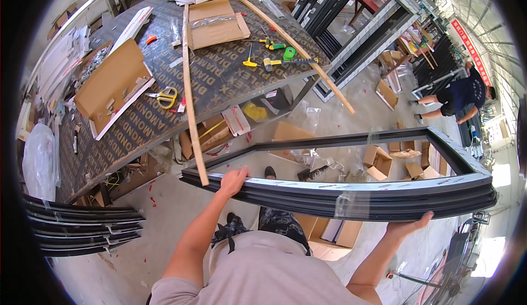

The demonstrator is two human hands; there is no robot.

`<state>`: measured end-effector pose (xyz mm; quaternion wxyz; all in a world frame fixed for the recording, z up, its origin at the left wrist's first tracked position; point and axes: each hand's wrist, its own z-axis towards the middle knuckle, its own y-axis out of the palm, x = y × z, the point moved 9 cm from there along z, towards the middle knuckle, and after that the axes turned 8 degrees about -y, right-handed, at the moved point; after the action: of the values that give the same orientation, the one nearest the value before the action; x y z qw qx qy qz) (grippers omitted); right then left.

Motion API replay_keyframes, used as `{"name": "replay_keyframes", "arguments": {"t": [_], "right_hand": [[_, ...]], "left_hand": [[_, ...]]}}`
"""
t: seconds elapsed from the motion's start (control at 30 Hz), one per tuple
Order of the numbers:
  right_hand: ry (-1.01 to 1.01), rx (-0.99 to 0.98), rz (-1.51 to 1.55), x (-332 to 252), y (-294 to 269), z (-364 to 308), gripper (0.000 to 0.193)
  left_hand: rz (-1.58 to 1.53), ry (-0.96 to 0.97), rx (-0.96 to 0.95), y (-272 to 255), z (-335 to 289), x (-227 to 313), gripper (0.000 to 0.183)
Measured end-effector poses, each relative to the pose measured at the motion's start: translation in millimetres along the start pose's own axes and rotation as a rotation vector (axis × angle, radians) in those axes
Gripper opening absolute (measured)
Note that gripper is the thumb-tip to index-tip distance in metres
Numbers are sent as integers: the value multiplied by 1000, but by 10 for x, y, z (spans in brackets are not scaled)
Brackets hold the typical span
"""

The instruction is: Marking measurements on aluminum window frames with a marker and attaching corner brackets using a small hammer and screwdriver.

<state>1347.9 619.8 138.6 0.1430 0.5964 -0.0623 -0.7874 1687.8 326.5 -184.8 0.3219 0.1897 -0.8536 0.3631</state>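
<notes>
1. In the head view, the left hand [234, 182] grasps the near rail of a black window frame [307, 199] close to its left end, fingers bent over the upper edge. The right hand [409, 227] grasps the same rail from below near the right end; most of its fingers are hidden underneath.
2. The frame is in front of the person's body, beside the near edge of the worktop [214, 81], above a floor strewn with cardboard boxes [377, 159].
3. A wooden strip [192, 102] overhangs the worktop, its near end in line with the frame's left corner; whether they touch, I cannot tell. A lift or swing there could knock the strip loose or scratch the frame.
4. The right end looks heavy for one hand underneath, so a slipping hold might let that corner drop. The boxes and loose scraps could trip a foot.
5. The frame's long axis runs left to right across the body. Its left end points toward the worktop, its right end away from it; the pale-filmed face looks upward, and the ridged outer side faces the person.
</notes>
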Motion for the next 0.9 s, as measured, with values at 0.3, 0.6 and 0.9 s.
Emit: {"name": "replay_keyframes", "arguments": {"t": [0.3, 0.6, 0.9], "right_hand": [[82, 301, -14, 563, 661, 936, 85], [281, 77, 40, 1360, 1731, 1943, 70], [655, -97, -6, 2870, 2232, 1991, 66]], "left_hand": [[167, 235, 153, 374, 263, 1203, 35], [144, -231, 251, -61, 347, 1412, 54], [162, -552, 275, -54, 375, 1054, 66]]}}
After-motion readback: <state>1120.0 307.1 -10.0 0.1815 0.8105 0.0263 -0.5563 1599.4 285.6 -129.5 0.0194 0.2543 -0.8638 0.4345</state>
